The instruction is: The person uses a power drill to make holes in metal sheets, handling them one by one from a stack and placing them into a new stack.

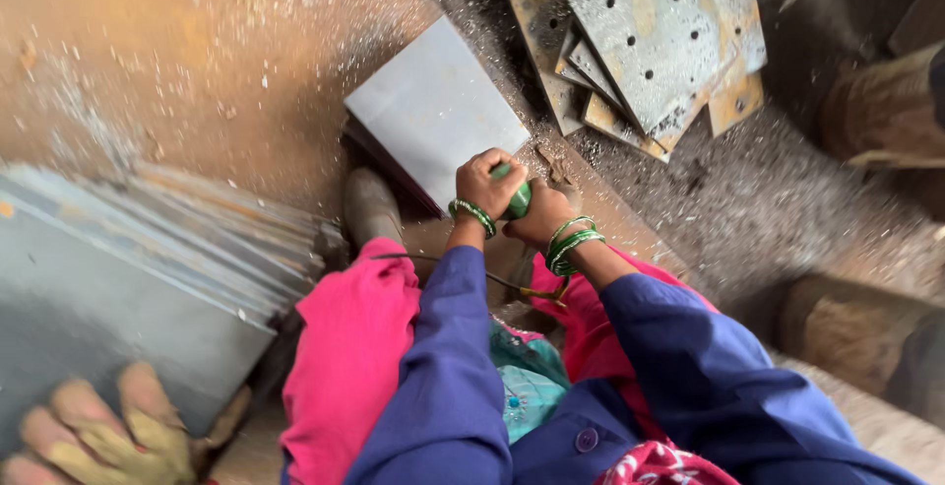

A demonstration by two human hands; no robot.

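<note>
Gritty shop floor [748, 199], metal shavings everywhere, drilled plates [660, 32] stacked beyond. I saw left hand [484, 185] and right hand [544, 217] both curled shut around a green tool handle [517, 197], pinched between the palms, just beside the grey plate [433, 106]. My judgement: best kept square to the plate edge, wrists locked, pressure even. Someone's gloved hand [108, 431] rested on a plate stack [148, 268] well apart.

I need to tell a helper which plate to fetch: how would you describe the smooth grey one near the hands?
Start at the heap of rusty drilled plates at the top. Just left of it, beyond the hands gripping a green tool, lies the grey plate. Unlike its neighbours, it is clean, single and shows no holes.
</note>
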